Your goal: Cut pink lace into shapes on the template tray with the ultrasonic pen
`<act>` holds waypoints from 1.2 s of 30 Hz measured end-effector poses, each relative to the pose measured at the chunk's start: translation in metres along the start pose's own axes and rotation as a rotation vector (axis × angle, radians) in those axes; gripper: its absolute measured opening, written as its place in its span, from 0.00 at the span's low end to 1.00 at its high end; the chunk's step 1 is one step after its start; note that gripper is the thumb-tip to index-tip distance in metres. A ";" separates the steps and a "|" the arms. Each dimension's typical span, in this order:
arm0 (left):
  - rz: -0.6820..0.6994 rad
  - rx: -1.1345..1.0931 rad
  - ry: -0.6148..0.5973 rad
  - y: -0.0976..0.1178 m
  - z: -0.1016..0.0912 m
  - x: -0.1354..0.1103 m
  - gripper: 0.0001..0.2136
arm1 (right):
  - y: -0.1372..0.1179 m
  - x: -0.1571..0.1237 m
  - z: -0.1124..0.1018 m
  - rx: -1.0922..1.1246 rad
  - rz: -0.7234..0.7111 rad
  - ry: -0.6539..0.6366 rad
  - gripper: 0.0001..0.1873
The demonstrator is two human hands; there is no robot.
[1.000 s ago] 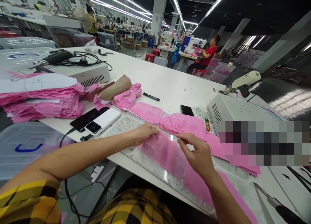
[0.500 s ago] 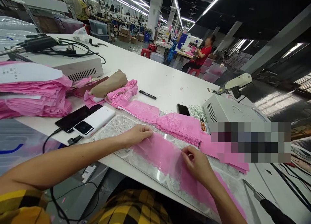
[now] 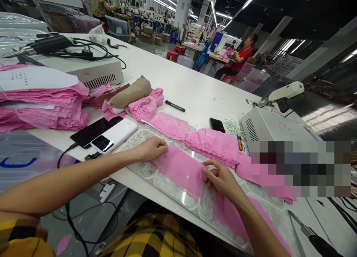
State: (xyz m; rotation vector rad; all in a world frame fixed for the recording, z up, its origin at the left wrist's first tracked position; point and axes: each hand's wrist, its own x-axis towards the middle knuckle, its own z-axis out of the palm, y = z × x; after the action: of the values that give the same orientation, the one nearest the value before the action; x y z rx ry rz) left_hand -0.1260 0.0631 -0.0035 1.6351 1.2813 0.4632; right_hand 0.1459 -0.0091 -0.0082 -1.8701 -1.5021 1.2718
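Here, a pink panel (image 3: 182, 171) spans from left fingers (image 3: 162, 148) to right fingers (image 3: 208, 173).

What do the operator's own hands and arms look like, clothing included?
Bare left hand and bare right hand, no gloves or watch visible. Forearms uncovered, no cables or markings on clothing seen. Yellow-and-black checked fabric sleeve on the left arm; right sleeve out of frame.

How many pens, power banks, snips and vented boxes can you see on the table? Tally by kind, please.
Black pen: 1
White power bank: 1
Orange-handled snips: 1
Grey vented boxes: 2
Total: 5
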 end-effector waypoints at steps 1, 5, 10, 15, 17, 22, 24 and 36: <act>0.007 0.022 0.000 0.000 0.000 0.001 0.11 | 0.002 -0.005 -0.001 -0.049 -0.031 0.015 0.21; 0.026 0.088 0.004 0.000 -0.001 0.002 0.10 | 0.017 -0.033 0.002 -0.277 -0.233 0.165 0.13; 0.046 0.162 0.006 0.000 -0.002 0.002 0.11 | 0.036 -0.058 0.016 -0.388 -0.389 0.166 0.08; 0.104 0.281 0.044 -0.002 -0.003 0.004 0.11 | 0.036 -0.059 0.024 -0.440 -0.513 0.189 0.09; 0.139 0.340 0.058 -0.003 -0.004 0.003 0.10 | 0.033 -0.059 0.024 -0.444 -0.552 0.196 0.09; 0.199 0.503 0.092 -0.003 -0.004 -0.004 0.11 | 0.027 -0.060 0.029 -0.481 -0.605 0.145 0.08; 0.232 0.594 0.138 -0.003 -0.002 -0.008 0.11 | 0.026 -0.058 0.031 -0.486 -0.616 0.159 0.08; 0.768 0.970 0.011 -0.036 0.023 -0.012 0.22 | 0.025 -0.005 0.006 -0.565 -0.340 0.459 0.14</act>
State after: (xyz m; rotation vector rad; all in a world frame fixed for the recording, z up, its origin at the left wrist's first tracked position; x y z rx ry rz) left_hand -0.1320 0.0409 -0.0414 2.9696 0.8570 0.2918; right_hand 0.1542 -0.0235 -0.0287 -1.9237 -1.9159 0.2440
